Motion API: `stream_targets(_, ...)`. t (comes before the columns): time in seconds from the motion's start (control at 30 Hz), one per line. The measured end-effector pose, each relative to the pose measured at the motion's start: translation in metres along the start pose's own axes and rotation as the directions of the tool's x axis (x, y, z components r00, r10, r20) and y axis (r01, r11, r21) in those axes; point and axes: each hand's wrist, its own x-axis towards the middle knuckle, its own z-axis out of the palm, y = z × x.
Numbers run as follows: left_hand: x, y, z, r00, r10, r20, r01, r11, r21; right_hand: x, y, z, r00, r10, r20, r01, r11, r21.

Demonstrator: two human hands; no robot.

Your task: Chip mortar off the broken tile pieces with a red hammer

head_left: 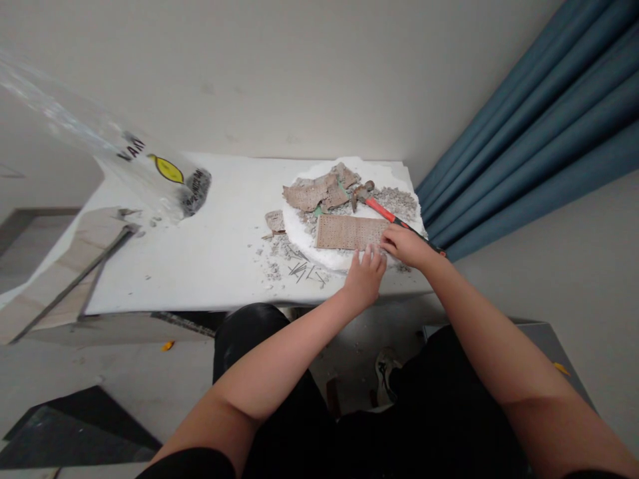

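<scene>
Two hands meet at the counter's [210, 259] right end. Far left, a clear bag [167, 176] lies on its side, with planks [60, 276] leaning at the counter's corner. Moving right, loose nails [305, 271] and grit are scattered just before a white pad [305, 234]. Broken pieces [319, 193] are heaped at its back and a perforated tile [349, 231] lies flat at its front. The left hand [365, 276] is spread open, fingertips touching the tile's near edge. The right hand [407, 245] is curled at the tile's right corner, over the handle of the hammer [382, 210]. Whether it grips anything, I can't tell. Far right is a blue curtain [539, 133].
</scene>
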Motion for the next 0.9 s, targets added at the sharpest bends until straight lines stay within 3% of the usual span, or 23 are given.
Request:
stream_targets(0.2,0.001,0.001,0.001,1.0,-0.006,0.006,0.006,1.0,-0.005,-0.002,-0.009,0.0,1.0,0.012,0.009,-0.011,0.996,-0.088)
stream_targets(0.53,0.002,-0.001,0.0,1.0,0.002,0.001,-0.002,1.0,-0.005,-0.001,-0.006,-0.003,1.0,0.027,0.005,-0.027,0.999,-0.041)
stream_targets(0.9,0.002,0.0,-0.004,1.0,0.003,0.005,-0.003,1.0,-0.001,-0.005,-0.024,-0.008,0.995,-0.009,0.097,0.04,0.945,-0.325)
